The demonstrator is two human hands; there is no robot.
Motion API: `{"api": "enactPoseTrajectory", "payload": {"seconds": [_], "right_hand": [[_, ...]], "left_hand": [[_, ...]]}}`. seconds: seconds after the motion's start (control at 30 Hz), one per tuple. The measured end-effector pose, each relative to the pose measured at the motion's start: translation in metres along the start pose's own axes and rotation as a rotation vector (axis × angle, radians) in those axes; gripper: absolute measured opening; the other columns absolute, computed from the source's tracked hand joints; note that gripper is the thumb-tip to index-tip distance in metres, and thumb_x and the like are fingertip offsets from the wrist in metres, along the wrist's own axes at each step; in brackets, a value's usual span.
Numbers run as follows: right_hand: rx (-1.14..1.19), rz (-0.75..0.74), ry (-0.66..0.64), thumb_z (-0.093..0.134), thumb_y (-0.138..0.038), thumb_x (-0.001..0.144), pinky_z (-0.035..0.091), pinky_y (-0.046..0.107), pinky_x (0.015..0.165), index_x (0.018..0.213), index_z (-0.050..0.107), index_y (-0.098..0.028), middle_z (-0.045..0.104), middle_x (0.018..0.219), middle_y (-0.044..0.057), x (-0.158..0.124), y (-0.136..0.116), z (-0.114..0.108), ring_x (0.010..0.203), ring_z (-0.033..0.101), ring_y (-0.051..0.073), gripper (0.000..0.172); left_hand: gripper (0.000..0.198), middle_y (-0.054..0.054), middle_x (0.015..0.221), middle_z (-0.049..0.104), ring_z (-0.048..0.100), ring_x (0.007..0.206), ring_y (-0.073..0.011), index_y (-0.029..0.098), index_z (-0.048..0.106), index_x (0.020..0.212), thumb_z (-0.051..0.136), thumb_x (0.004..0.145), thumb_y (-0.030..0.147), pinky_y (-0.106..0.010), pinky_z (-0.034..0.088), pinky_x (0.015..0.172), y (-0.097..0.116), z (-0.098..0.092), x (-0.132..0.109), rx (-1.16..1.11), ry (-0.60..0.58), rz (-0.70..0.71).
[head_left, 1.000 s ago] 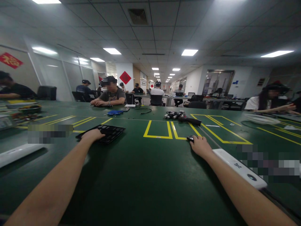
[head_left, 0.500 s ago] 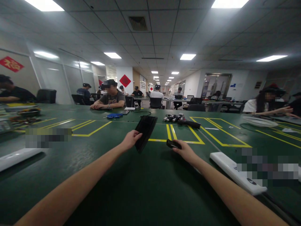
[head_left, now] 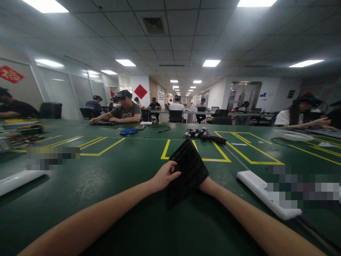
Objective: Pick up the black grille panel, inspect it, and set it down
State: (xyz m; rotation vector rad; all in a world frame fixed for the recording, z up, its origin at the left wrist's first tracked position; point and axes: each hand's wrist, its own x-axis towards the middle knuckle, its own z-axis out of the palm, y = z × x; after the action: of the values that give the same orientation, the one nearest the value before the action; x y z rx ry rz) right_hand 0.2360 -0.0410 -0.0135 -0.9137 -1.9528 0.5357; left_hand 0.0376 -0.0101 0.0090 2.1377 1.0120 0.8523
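Note:
My left hand (head_left: 165,175) grips the left edge of a flat black keyboard-like tray (head_left: 188,170), which stands tilted up above the green table (head_left: 112,185). My right hand is behind the tray and hidden by it; only its wrist (head_left: 210,185) shows. The small dark object it held earlier is out of sight.
A white power strip (head_left: 263,193) lies right of my right arm, another white bar (head_left: 18,179) at far left. Yellow taped boxes (head_left: 213,151), a black tool (head_left: 213,138) and small parts (head_left: 194,132) lie beyond. Several people sit at the far and side edges.
My left hand lifted the black tray from the left of the table and brought it to the centre, closer to me. My right hand picked up a small dark object and moved behind the tray.

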Motion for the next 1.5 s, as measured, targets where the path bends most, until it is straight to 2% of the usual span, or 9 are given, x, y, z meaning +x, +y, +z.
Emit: {"api": "enactPoseTrajectory", "payload": {"seconds": [0.23,0.37,0.5,0.6,0.73,0.83,1.0,1.27,1.5], "right_hand": [[-0.057,-0.082,0.037,0.042,-0.039,0.086,0.033,0.040,0.103,0.121,0.052,-0.025,0.055,0.124,0.004,0.004,-0.006,0.008,0.116,0.048,0.021,0.039],[-0.148,-0.073,0.033,0.042,-0.036,0.085,0.029,0.042,0.106,0.124,0.049,-0.022,0.051,0.128,0.006,0.002,-0.002,0.006,0.121,0.043,0.023,0.042],[-0.193,-0.096,0.015,0.046,-0.036,0.084,0.025,0.045,0.107,0.131,0.042,-0.022,0.042,0.136,0.006,0.001,-0.004,0.006,0.127,0.035,0.024,0.049],[-0.172,-0.116,0.015,0.042,-0.038,0.086,0.025,0.044,0.108,0.133,0.039,-0.023,0.040,0.138,0.005,0.001,-0.004,0.008,0.128,0.034,0.023,0.049],[-0.163,-0.112,0.005,0.038,-0.037,0.088,0.025,0.042,0.108,0.129,0.043,-0.023,0.044,0.135,0.004,0.001,-0.002,0.009,0.127,0.036,0.021,0.044],[-0.164,-0.113,-0.012,0.038,-0.036,0.088,0.025,0.042,0.108,0.127,0.046,-0.024,0.045,0.135,0.003,0.000,-0.003,0.007,0.125,0.038,0.021,0.042],[-0.150,-0.102,-0.005,0.041,-0.037,0.086,0.029,0.041,0.107,0.124,0.050,-0.023,0.050,0.130,0.004,0.000,-0.009,0.003,0.121,0.043,0.022,0.041],[-0.119,-0.115,0.021,0.042,-0.036,0.086,0.032,0.040,0.105,0.121,0.052,-0.022,0.052,0.128,0.005,0.002,-0.006,0.007,0.117,0.047,0.022,0.040],[-0.078,-0.088,0.027,0.042,-0.039,0.087,0.030,0.041,0.106,0.126,0.047,-0.022,0.047,0.133,0.004,0.000,-0.008,0.013,0.122,0.042,0.021,0.043]], "left_hand": [[0.035,0.004,0.068,0.043,0.041,0.063,-0.0101,0.015,0.051,0.095,0.060,0.071,0.037,-0.022,0.035,0.057,0.010,-0.009,0.003,-0.128,-0.045,-0.151],[0.012,0.003,0.063,0.042,0.042,0.055,-0.0077,0.013,0.049,0.089,0.051,0.077,0.016,-0.020,0.036,0.052,0.005,-0.024,0.009,-0.522,0.186,-0.496],[0.024,0.000,0.066,0.048,0.050,0.057,-0.0083,0.012,0.044,0.088,0.053,0.070,0.000,-0.022,0.043,0.057,-0.005,-0.037,0.009,-0.665,0.334,-0.622],[0.015,0.000,0.062,0.052,0.047,0.048,-0.0062,0.013,0.045,0.080,0.058,0.073,0.013,-0.019,0.038,0.046,-0.006,-0.038,0.005,-0.597,0.206,-0.589],[0.035,0.010,0.047,0.036,0.025,0.034,-0.0018,0.017,0.043,0.071,0.060,0.070,0.048,-0.016,0.013,0.034,-0.004,-0.033,0.003,-0.420,0.000,-0.497],[0.043,0.011,0.046,0.027,0.020,0.035,-0.0018,0.017,0.045,0.068,0.060,0.065,0.056,-0.017,0.009,0.036,0.001,-0.031,0.004,-0.381,-0.046,-0.424],[0.035,0.007,0.052,0.037,0.033,0.044,-0.0047,0.012,0.057,0.080,0.061,0.066,0.044,-0.017,0.022,0.040,0.012,-0.032,0.002,-0.273,-0.138,-0.328],[0.008,0.001,0.065,0.051,0.047,0.058,-0.0108,0.016,0.055,0.077,0.052,0.074,0.023,-0.022,0.038,0.053,0.013,-0.025,-0.003,0.141,-0.074,0.032],[0.018,-0.008,0.093,0.055,0.052,0.086,-0.0196,0.017,0.056,0.091,0.041,0.083,0.015,-0.032,0.041,0.077,0.019,-0.026,-0.015,0.603,-0.135,0.356]]}}
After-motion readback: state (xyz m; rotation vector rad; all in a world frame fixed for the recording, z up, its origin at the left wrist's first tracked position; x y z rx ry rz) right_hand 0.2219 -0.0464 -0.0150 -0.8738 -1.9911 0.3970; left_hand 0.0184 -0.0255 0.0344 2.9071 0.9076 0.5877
